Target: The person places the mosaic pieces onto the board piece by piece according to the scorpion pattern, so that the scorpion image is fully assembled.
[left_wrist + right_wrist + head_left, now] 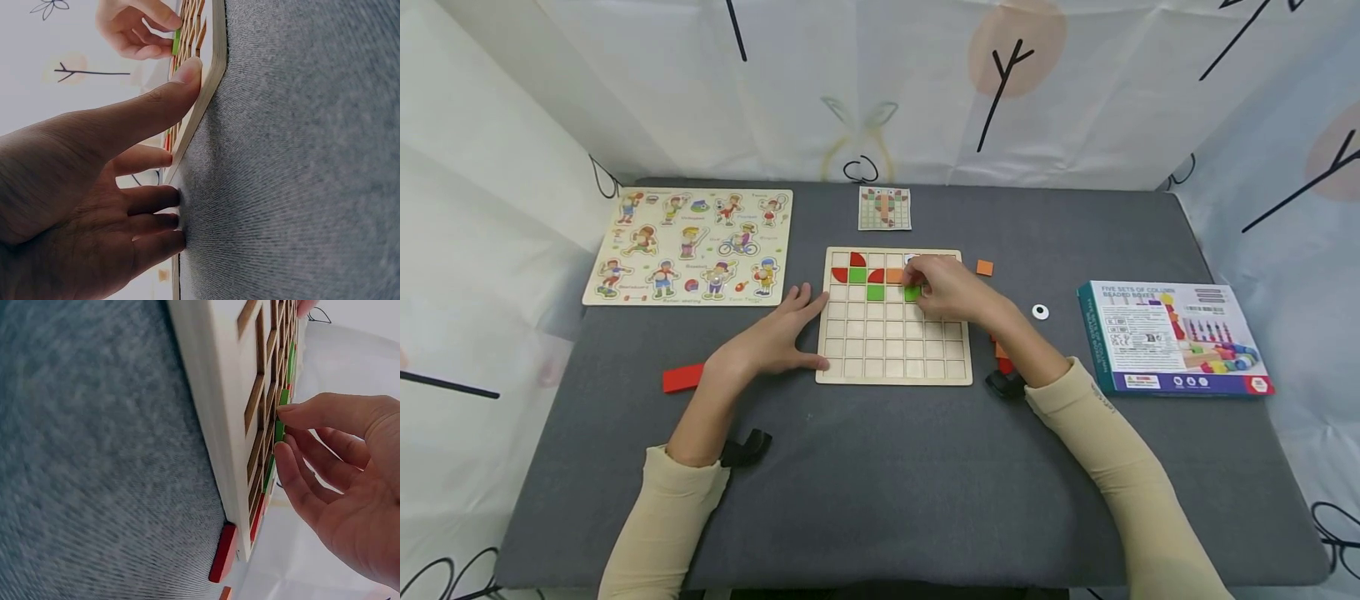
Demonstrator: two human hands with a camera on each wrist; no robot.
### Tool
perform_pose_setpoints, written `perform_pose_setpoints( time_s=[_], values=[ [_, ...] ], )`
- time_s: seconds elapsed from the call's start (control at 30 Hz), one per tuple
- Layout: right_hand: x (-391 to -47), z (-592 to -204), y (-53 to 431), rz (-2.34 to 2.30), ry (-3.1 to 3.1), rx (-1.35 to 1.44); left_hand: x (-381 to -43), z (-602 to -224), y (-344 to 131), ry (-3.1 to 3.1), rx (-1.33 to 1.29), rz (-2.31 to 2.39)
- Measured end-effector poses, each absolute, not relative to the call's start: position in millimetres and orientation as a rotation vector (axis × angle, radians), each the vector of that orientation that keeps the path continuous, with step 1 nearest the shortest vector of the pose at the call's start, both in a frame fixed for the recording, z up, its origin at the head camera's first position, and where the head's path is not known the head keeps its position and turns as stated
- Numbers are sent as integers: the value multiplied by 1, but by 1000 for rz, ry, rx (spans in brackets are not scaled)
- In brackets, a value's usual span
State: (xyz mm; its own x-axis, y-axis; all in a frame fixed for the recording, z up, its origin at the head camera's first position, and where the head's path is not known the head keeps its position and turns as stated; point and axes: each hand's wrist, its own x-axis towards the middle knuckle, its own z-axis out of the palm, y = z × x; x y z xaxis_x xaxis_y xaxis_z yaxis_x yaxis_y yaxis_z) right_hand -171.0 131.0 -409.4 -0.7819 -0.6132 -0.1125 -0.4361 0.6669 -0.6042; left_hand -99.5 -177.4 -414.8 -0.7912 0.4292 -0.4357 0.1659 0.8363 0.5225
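Green tile (912, 293) is at the far half of the grid board (893, 344), right of its midline. Right hand (951, 287) has it in a narrow pinch: tile sits between thumb and fingertips, at the board surface. Can't tell if it's fully seated in a cell.

Left hand (782, 333) has fingers spread, holds nothing; thumb and index finger touch the board's left edge.

Already on the board, left of the pinched tile: red quarter-circles (840, 275), two more green squares (876, 293), one orange square (894, 276).

Around the board: pattern card (885, 208) beyond its far edge; loose orange tile (985, 267) just off the right edge, white ring (1040, 312) a bit farther right, box (1176, 337) well to its right. Red block (681, 378) lies left of the board, picture puzzle (688, 247) far-left of it.
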Motion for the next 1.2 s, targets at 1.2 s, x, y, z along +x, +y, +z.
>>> perform_pose_setpoints(
  time_s=[1.2],
  values=[
    [-190, -412, 99, -714, 2552, -1008, -100, -416, -177, 2456, 422, 630]
  ],
)
